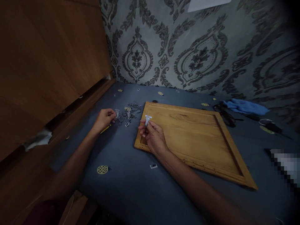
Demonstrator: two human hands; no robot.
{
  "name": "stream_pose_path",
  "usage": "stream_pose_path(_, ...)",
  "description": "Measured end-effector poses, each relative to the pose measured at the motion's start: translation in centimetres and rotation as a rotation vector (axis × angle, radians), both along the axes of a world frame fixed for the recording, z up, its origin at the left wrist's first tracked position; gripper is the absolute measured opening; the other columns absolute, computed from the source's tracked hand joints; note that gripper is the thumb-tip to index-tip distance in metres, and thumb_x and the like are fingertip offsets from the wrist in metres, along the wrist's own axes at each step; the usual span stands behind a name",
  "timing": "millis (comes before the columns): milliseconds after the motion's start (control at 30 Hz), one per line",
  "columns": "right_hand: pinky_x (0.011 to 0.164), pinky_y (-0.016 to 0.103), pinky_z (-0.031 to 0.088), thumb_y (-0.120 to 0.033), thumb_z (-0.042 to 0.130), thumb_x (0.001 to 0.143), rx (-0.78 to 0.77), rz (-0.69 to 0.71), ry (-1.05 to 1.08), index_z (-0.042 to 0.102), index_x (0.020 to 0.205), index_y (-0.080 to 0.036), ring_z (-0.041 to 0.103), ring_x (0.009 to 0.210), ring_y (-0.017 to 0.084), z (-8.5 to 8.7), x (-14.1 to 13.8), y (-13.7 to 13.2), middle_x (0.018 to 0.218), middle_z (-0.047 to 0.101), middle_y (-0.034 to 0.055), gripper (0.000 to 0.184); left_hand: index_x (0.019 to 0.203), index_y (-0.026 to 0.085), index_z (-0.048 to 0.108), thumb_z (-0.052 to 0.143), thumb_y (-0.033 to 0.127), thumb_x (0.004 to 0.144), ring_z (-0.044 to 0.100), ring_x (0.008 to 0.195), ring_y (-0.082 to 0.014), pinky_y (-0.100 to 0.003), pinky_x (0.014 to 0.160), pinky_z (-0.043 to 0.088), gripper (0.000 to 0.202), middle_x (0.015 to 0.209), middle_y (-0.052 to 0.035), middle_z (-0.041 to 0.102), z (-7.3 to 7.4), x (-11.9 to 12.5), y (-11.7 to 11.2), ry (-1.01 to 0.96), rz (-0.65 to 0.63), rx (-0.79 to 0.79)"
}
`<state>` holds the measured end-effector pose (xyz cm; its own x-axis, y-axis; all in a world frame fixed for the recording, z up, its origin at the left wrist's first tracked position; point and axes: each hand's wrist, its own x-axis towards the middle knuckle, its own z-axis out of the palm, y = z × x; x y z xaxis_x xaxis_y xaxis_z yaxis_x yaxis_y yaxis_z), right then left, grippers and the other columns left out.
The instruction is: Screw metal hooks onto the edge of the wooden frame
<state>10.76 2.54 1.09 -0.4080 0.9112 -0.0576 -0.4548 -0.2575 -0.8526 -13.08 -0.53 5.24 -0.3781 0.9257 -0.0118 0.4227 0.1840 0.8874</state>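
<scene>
My right hand (155,137) is closed around a small T-shaped metal hinge plate (147,119), its flat crosspiece pointing up. That hand is over the left edge of a framed wooden cabinet door (187,134), which lies flat on the table. To the left, my left hand (106,119) pinches a small grey metal hinge part (117,113) at the edge of a loose pile of metal hardware (127,115). The exact shape of that part is unclear. A thin yellow tool or stick (105,128) lies beneath my left hand, partly hidden by it.
A blue-grey cloth (131,184) with pineapple prints covers the table. Dark glasses (226,115), a blue rag (246,106) and a black-handled object with a ring (270,125) lie at right. A wooden cabinet (51,56) borders the left; a patterned wall (161,43) stands behind.
</scene>
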Motion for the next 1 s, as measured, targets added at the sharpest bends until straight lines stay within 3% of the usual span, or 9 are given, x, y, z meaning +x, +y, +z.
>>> stream_pose_path(200, 0.053, 0.024, 0.041, -0.056, 0.09, 0.067, -0.005, 0.008, -0.003, 0.072, 0.091, -0.02, 0.059, 0.057, 0.012, 0.0, 0.0, 0.1, 0.072, 0.073, 0.0027, 0.047, 0.074, 0.016, 0.06, 0.064, 0.027, 0.08, 0.057, 0.052, -0.0095, -0.018, 0.052, 0.039, 0.014, 0.062, 0.0002, 0.063, 0.1, -0.2, 2.7, 0.093, 0.016, -0.002)
stream_pose_path(300, 0.054, 0.024, 0.042, -0.058, 0.09, 0.065, -0.003, 0.005, -0.003, 0.072, 0.09, -0.02, 0.059, 0.056, 0.012, 0.1, -0.1, 0.1, 0.073, 0.074, 0.003, 0.049, 0.084, 0.016, 0.063, 0.058, 0.025, 0.085, 0.06, 0.057, -0.0115, -0.02, 0.055, 0.04, 0.01, 0.07, -0.0011, 0.066, 0.2, -0.7, 3.2, 0.19, 0.015, -0.017)
stream_pose_path(400, 0.054, 0.024, 0.042, -0.058, 0.09, 0.065, 0.003, 0.008, -0.001, 0.072, 0.09, -0.02, 0.059, 0.056, 0.012, 0.1, -0.1, 0.0, 0.07, 0.072, 0.0013, 0.049, 0.084, 0.017, 0.066, 0.063, 0.028, 0.085, 0.059, 0.066, -0.0143, -0.023, 0.065, 0.042, 0.011, 0.071, -0.0003, 0.065, 0.3, -1.1, 2.0, 0.326, -0.035, -0.029)
stream_pose_path(533, 0.053, 0.025, 0.042, -0.057, 0.089, 0.067, 0.014, 0.015, -0.001, 0.073, 0.089, -0.02, 0.059, 0.056, 0.012, 0.2, -0.1, 0.0, 0.069, 0.072, 0.0014, 0.046, 0.072, 0.018, 0.068, 0.082, 0.031, 0.072, 0.059, 0.086, -0.0218, -0.032, 0.085, 0.045, 0.019, 0.079, -0.0028, 0.065, 0.1, -0.4, -0.1, 0.494, -0.165, -0.059)
stream_pose_path(700, 0.052, 0.025, 0.041, -0.063, 0.088, 0.064, 0.035, 0.017, -0.016, 0.072, 0.089, -0.021, 0.059, 0.054, 0.012, 0.2, -0.2, 0.0, 0.071, 0.074, 0.0023, 0.052, 0.106, 0.022, 0.075, 0.07, 0.025, 0.084, 0.059, 0.11, -0.0263, -0.038, 0.104, 0.042, 0.022, 0.111, -0.0066, 0.068, 0.1, 0.5, -0.8, 0.614, -0.22, -0.047)
stream_pose_path(800, 0.051, 0.024, 0.041, -0.065, 0.086, 0.067, 0.066, 0.041, -0.045, 0.071, 0.089, -0.021, 0.059, 0.054, 0.012, 0.3, -0.2, 0.0, 0.07, 0.073, 0.0022, 0.052, 0.104, 0.021, 0.072, 0.063, 0.028, 0.09, 0.06, 0.107, -0.0263, -0.037, 0.098, 0.044, 0.018, 0.11, -0.0081, 0.068, 0.3, -0.1, -1.5, 0.654, -0.186, -0.075)
stream_pose_path(1000, 0.047, 0.022, 0.037, -0.069, 0.079, 0.072, 0.214, 0.122, -0.178, 0.07, 0.076, -0.02, 0.052, 0.05, 0.01, 0.3, -0.5, -0.5, 0.061, 0.064, -0.0016, 0.05, 0.083, 0.021, 0.064, 0.066, 0.025, 0.081, 0.059, 0.083, -0.0235, -0.029, 0.07, 0.039, 0.005, 0.084, -0.0051, 0.066, 0.4, -1.2, -3.7, 0.641, -0.125, -0.207)
